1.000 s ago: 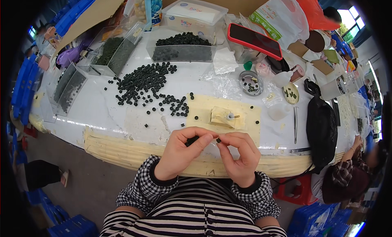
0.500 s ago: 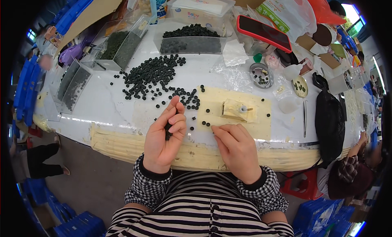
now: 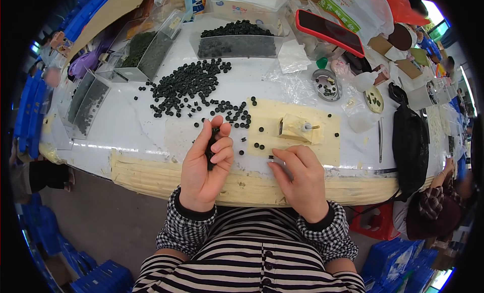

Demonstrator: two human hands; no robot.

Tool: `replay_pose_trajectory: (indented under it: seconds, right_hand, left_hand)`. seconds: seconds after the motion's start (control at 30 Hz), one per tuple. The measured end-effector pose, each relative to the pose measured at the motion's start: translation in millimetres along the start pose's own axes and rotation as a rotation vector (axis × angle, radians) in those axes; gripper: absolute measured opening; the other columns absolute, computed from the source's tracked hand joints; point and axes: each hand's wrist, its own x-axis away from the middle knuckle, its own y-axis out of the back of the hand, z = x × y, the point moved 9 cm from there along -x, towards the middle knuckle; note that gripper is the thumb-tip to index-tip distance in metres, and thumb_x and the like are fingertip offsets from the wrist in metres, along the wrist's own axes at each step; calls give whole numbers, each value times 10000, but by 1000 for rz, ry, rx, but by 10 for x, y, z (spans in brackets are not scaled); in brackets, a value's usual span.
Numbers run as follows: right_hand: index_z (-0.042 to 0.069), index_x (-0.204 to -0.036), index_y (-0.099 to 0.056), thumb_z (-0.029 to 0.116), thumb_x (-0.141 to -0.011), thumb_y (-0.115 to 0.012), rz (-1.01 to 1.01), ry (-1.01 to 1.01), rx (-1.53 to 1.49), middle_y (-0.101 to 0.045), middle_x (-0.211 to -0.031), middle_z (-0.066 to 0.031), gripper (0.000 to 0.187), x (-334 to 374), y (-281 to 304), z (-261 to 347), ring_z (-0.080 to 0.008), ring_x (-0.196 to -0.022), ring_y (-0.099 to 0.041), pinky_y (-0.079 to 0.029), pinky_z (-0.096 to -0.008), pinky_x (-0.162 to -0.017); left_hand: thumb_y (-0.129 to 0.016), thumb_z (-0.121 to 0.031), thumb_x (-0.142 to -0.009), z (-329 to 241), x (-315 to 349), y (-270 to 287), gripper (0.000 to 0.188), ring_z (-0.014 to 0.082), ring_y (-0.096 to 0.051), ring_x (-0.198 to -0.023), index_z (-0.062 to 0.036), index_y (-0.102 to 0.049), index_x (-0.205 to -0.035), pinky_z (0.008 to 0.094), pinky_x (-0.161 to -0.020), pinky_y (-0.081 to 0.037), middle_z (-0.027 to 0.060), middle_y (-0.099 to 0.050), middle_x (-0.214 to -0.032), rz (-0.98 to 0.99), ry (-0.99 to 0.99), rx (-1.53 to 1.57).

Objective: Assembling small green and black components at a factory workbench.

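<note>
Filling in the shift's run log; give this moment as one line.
left hand: holds stack of black discs | right hand: fingertips at small black disc on yellow mat | loose black discs on table

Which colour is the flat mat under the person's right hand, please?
The mat is pale yellow, seen best in the head view, beneath the right hand.

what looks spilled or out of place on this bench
Small black discs lie loose in a heap on the white table, outside the clear trays, and strays dot the yellow mat. The left hand holds a stack of them; nothing looks damaged.
</note>
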Motion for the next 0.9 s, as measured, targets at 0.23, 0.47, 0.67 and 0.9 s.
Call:
replay_pose_trajectory:
  seconds: [0.23, 0.47, 0.67, 0.9]
  right_hand:
    - [0, -880, -647, -34, -715, -716, -63, 43, -59, -653, -846, -103, 182, -3, 16, 49, -223, -702, -622, -510, -292, -615]
    - [3, -854, -636, -60, -700, -704, -101, -21, -222, -667, -779, -93, 179, 12, 54, -7, -162, -639, -625, -507, -259, -604]
    - [7, -843, -640, -60, -701, -713, -103, -29, -278, -628, -736, -76, 173, -26, 114, 11, -167, -631, -630, -509, -253, -571]
    - [3, -832, -648, -39, -728, -736, -115, -87, -316, -638, -740, -69, 143, -22, 114, -53, -143, -628, -623, -501, -241, -572]
  left_hand:
    - [-486, -195, -1004, -3, 0, 18, 224, 81, -432, -649, 7, -536, -1086, 184, -518, -377, 92, -570, -914, -10, -11, -52]
    - [-478, -204, -1007, -2, -4, 20, 223, 79, -429, -648, 0, -542, -1073, 182, -513, -372, 83, -568, -903, -7, -19, -71]
    - [-466, -209, -1012, 12, -4, 6, 223, 79, -429, -644, -5, -543, -1057, 182, -507, -371, 80, -567, -893, -6, -10, -73]
    - [-445, -173, -1016, 16, -9, -9, 239, 77, -408, -652, 24, -562, -1085, 179, -500, -360, 86, -565, -889, 20, -14, -67]
